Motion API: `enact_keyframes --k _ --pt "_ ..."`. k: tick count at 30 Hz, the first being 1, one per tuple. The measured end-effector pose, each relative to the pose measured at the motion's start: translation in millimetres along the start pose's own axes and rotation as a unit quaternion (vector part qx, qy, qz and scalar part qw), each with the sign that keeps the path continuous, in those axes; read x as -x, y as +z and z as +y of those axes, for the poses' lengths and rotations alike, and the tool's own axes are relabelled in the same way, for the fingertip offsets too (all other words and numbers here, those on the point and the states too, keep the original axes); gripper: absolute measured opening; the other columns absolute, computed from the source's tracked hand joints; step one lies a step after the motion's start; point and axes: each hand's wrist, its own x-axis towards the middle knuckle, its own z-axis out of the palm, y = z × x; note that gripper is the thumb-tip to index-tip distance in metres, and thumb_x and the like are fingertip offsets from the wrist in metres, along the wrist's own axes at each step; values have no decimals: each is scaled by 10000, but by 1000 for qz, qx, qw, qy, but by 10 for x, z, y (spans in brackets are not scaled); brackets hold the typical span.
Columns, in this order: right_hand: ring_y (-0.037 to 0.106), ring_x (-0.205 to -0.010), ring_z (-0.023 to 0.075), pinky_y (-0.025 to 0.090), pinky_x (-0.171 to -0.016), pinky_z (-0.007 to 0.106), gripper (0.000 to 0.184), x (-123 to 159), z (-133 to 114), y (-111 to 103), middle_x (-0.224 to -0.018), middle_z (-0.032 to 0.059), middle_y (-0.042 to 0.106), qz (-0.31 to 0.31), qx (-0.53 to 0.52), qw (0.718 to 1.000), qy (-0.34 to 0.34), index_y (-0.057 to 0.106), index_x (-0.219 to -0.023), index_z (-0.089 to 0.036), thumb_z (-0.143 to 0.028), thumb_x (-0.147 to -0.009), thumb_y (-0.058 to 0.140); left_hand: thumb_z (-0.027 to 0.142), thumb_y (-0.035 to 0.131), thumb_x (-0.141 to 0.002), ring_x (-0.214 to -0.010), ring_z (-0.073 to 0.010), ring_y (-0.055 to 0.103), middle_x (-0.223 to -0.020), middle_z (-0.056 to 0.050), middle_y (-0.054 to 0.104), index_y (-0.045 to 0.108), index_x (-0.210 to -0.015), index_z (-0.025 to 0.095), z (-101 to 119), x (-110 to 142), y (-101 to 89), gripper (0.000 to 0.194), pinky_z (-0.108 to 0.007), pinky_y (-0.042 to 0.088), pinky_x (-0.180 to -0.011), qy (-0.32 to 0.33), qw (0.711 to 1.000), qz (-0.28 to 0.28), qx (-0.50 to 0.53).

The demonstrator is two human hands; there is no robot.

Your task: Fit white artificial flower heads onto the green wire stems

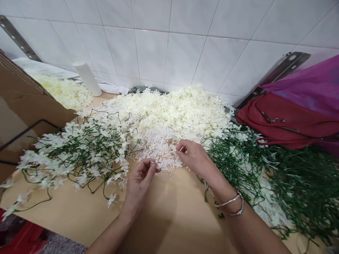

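My left hand [140, 185] is closed in a pinch, with a small white artificial flower [158, 168] at its fingertips. My right hand [195, 158] has its thumb and forefinger pressed together at the front of the pile of thin white stamens [161, 144]. Whatever those fingers hold is too small to make out. Behind both hands rises a large heap of loose cream-white petals [172, 109]. Green wire stems with white flowers [92, 148] lie tangled to the left of my left hand. More dark green stems [233, 169] spread beside my right forearm.
A cardboard box [26, 102] stands at the left, near a white roll [87, 78] and a yellowish petal heap [63, 92]. On the right are a red bag [286, 120] and a purple plastic bag [309, 84]. A tiled wall [185, 53] closes off the table [164, 211].
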Motion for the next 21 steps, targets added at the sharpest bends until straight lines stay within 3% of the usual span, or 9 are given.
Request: enact_keyframes --k 3,6,12,21 --pt "594 -641 160 395 -637 275 130 60 -25 -8 -701 -20 689 -10 -36 999 1 670 -767 -227 -148 -851 609 543 790 -825 -824 -195 780 -860 -31 768 664 -1087 181 38 -42 58 464 -283 582 -787 -46 999 -1 27" --pt "619 -684 171 429 -664 288 111 168 -115 -29 -730 -9 695 -21 -83 996 -9 678 -777 -224 -188 -868 626 535 849 -755 -789 -212 795 -802 -16 772 642 -991 180 56 -48 91 474 -292 587 -777 -80 995 1 56" --pt "646 -782 203 482 -734 327 139 474 -330 -27 -813 29 725 -3 -124 992 -25 719 -819 -239 -238 -910 614 452 852 -783 -780 -198 791 -772 9 754 656 -925 178 79 0 150 365 -287 598 -769 -79 994 16 72" --pt "627 -633 157 479 -618 281 104 586 -268 282 -701 0 700 16 -165 982 95 645 -736 -225 -240 -836 668 431 826 -814 -840 -194 773 -846 -32 777 694 -944 168 65 118 238 322 -286 606 -794 -61 996 -17 56"
